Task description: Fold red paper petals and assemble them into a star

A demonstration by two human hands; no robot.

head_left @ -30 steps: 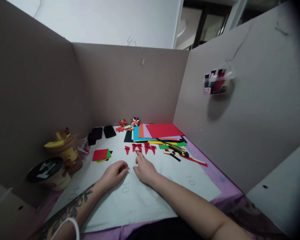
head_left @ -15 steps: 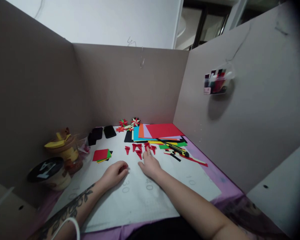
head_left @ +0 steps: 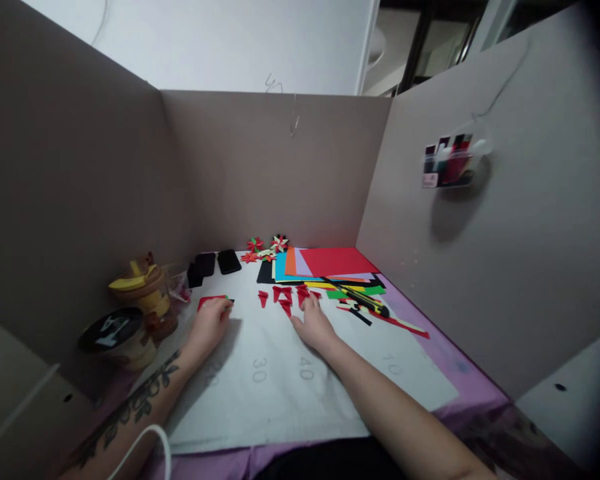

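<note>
My left hand (head_left: 211, 327) is over the small stack of coloured paper squares (head_left: 206, 302), red on top, and hides most of it. Its fingers are curled, with thumb and forefinger drawn together at the stack's right edge. How many sheets they pinch I cannot see. To the right, my right hand (head_left: 315, 325) rests with fingers stretched out, the tips touching the folded red paper pieces (head_left: 301, 297). Other folded red pieces (head_left: 281, 294) lie just left of these fingers, and a single folded red piece (head_left: 263, 298) sits further left.
Large coloured sheets (head_left: 337, 262) are piled at the back, with a yellow-black box cutter (head_left: 367, 300) and paper strips (head_left: 410, 325) in front. Folded paper stars (head_left: 255, 245) and dark phone-like slabs (head_left: 229, 261) stand behind. Tubs (head_left: 117, 337) line the left; grey partitions (head_left: 275, 167) enclose the table.
My left hand has moved left and forward from the bare white sheet onto the paper squares. My right hand stays at the red pieces, its fingers lying slightly lower. The view has shifted a little.
</note>
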